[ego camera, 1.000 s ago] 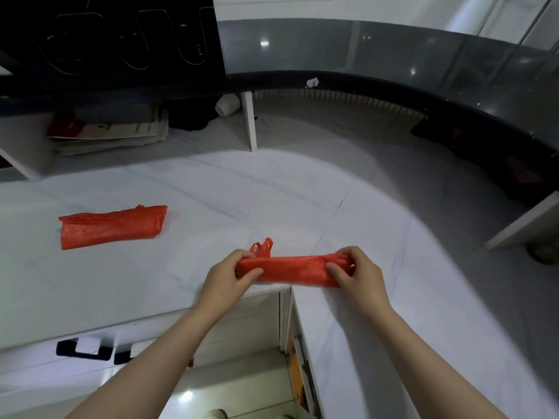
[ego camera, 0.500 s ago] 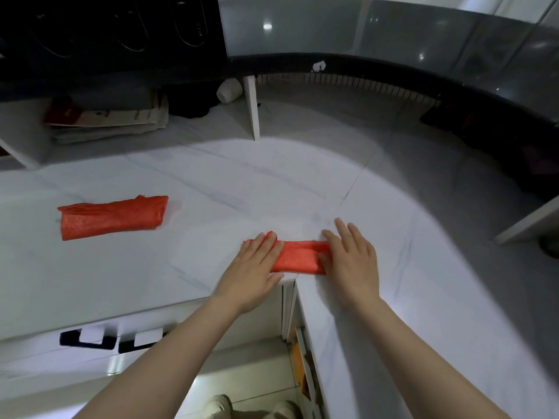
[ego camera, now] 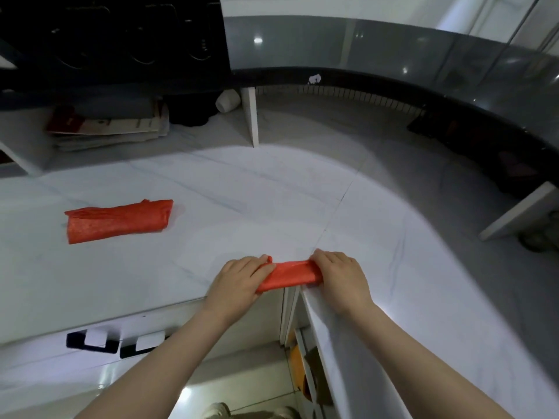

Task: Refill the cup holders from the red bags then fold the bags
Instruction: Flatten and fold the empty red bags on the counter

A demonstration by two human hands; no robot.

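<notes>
The left hand (ego camera: 239, 282) and right hand (ego camera: 340, 275) are each keeping a clenched grip on one end of a rolled red bag (ego camera: 289, 275), pressing it onto the white bench (ego camera: 272, 189) at its near edge. Well to the left, a second folded bag (ego camera: 118, 220) is lying flat on the bench, untouched.

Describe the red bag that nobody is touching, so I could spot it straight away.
Start at the white marble counter and look to its left half. The folded red bag lies there alone and flat. The other red bag is pinched between the left hand and right hand at the counter's near edge.
</notes>
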